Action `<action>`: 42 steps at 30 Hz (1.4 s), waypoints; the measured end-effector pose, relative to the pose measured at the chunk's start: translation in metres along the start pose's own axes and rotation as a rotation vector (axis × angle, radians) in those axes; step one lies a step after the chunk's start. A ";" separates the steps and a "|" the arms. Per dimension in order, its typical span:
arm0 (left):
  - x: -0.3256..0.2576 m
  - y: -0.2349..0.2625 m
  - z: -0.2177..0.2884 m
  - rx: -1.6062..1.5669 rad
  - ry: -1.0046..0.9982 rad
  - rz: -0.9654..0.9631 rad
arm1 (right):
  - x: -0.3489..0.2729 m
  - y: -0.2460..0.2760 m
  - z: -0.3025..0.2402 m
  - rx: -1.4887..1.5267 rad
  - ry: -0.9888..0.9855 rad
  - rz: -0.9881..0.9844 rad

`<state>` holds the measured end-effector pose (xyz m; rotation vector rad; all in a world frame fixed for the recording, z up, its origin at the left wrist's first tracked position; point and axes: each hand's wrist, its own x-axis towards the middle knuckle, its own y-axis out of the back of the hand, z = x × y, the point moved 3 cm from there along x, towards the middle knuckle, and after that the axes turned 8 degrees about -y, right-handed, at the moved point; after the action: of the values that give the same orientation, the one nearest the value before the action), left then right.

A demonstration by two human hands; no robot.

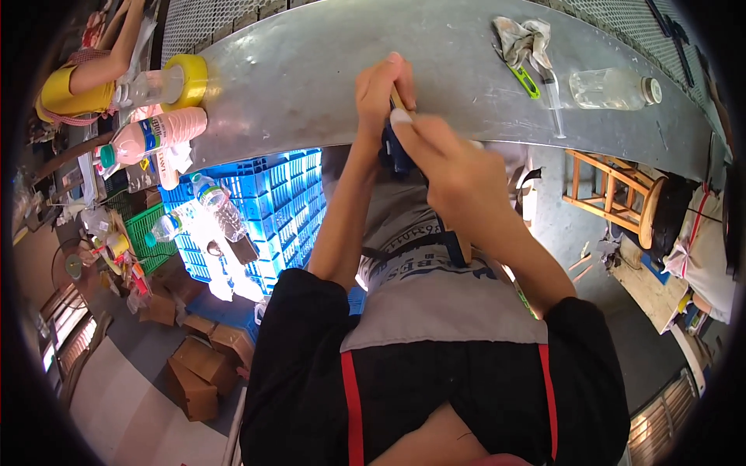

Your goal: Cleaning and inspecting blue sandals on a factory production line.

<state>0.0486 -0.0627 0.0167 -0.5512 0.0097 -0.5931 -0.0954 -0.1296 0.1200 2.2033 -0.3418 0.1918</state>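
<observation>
Both of my hands work close together at the near edge of the metal table. My left hand [384, 92] is closed around the upper end of a long, narrow piece [457, 250], dark blue and tan; its kind does not show. My right hand [466, 175], slightly blurred, is closed on the same piece nearer to me, thumb pointing toward the left hand. The piece's lower end sticks out below the right hand, over my grey apron [443, 311]. A dark blue part [398, 159] hangs between my wrists, partly hidden.
On the metal table [311, 85] lie a rag [522, 40], a green cutter [526, 82], a clear syringe-like tube [555, 109] and a clear bottle [610, 89]. Yellow tape [196, 81] and bottles stand left, near another person's arm [116, 58]. Blue crates [287, 202] and a wooden stool [614, 194] flank me.
</observation>
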 end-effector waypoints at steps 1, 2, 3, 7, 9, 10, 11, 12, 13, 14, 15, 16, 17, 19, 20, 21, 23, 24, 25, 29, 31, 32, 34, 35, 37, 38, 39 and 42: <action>0.004 0.003 0.003 -0.013 -0.019 -0.018 | -0.011 0.004 -0.009 -0.028 -0.054 -0.071; 0.006 0.006 0.004 -0.006 -0.028 -0.019 | -0.016 0.005 -0.012 -0.055 -0.108 -0.142; 0.004 0.001 0.003 0.014 -0.031 -0.020 | -0.021 0.005 -0.011 -0.057 -0.106 -0.142; 0.005 -0.002 0.003 0.053 -0.021 0.006 | -0.009 0.005 -0.007 -0.076 -0.120 -0.044; 0.005 0.001 0.003 0.024 -0.002 0.002 | 0.004 0.000 -0.004 -0.044 -0.088 -0.076; 0.006 0.002 0.004 -0.002 0.005 -0.002 | -0.006 -0.002 -0.005 -0.081 -0.088 -0.090; 0.005 0.001 0.003 -0.001 0.005 0.002 | -0.021 -0.002 -0.009 -0.078 -0.087 -0.094; 0.006 -0.002 0.003 0.006 -0.024 0.006 | -0.036 0.000 -0.012 -0.129 -0.077 -0.078; 0.007 -0.005 0.003 0.009 -0.048 0.005 | -0.045 0.000 -0.012 -0.182 -0.073 -0.060; 0.009 -0.005 0.003 0.009 -0.054 0.009 | -0.044 0.000 -0.008 -0.157 -0.069 0.002; 0.008 -0.002 0.004 0.042 -0.031 0.022 | -0.037 -0.002 -0.007 -0.151 -0.062 0.003; 0.008 -0.001 0.002 0.062 0.000 0.026 | -0.025 -0.002 -0.007 -0.133 -0.071 0.011; 0.011 -0.001 0.002 0.057 0.001 0.019 | -0.015 -0.001 -0.006 -0.115 -0.080 0.021; 0.012 0.003 0.003 0.100 0.005 0.014 | -0.002 -0.001 -0.003 -0.076 -0.072 0.010; 0.010 0.002 0.003 0.099 0.005 0.009 | -0.001 -0.001 -0.003 -0.038 -0.060 -0.002; 0.008 0.003 -0.001 0.017 0.025 -0.001 | -0.009 -0.002 -0.003 -0.044 -0.061 0.006; 0.007 0.006 -0.002 -0.053 0.015 -0.002 | -0.041 0.000 -0.007 -0.128 0.012 -0.010; 0.004 0.011 -0.004 -0.014 0.025 -0.020 | -0.052 0.003 -0.007 -0.038 -0.070 -0.067; 0.007 0.011 -0.005 0.017 0.034 -0.047 | -0.055 0.008 -0.004 -0.052 -0.064 -0.053; 0.009 0.005 -0.003 -0.033 0.066 -0.020 | -0.063 0.035 0.032 0.162 -0.146 0.042; 0.013 0.004 -0.010 -0.066 0.069 -0.030 | -0.062 0.062 0.046 0.134 -0.155 0.287; 0.016 0.011 -0.014 -0.007 0.097 -0.098 | -0.059 0.070 0.051 0.101 -0.152 0.304; 0.022 0.027 -0.023 0.105 0.143 -0.100 | -0.054 0.099 0.070 0.010 -0.221 0.566; 0.024 0.023 -0.017 0.260 0.240 -0.067 | -0.051 0.112 0.077 -0.039 -0.219 0.588; 0.030 0.007 -0.005 0.404 0.312 -0.044 | -0.039 0.133 0.084 -0.122 -0.336 0.787; 0.037 -0.004 -0.002 0.746 0.170 -0.138 | -0.034 0.143 0.089 -0.187 -0.391 0.799; 0.038 -0.010 0.006 1.099 0.020 -0.210 | -0.028 0.147 0.099 -0.193 -0.377 0.808; 0.033 -0.037 0.019 1.174 0.116 -0.348 | -0.018 0.154 0.119 -0.526 -0.455 0.811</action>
<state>0.0598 -0.0966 0.0562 0.6361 -0.3138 -0.8484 -0.1585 -0.3102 0.1594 1.4669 -1.3671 0.0203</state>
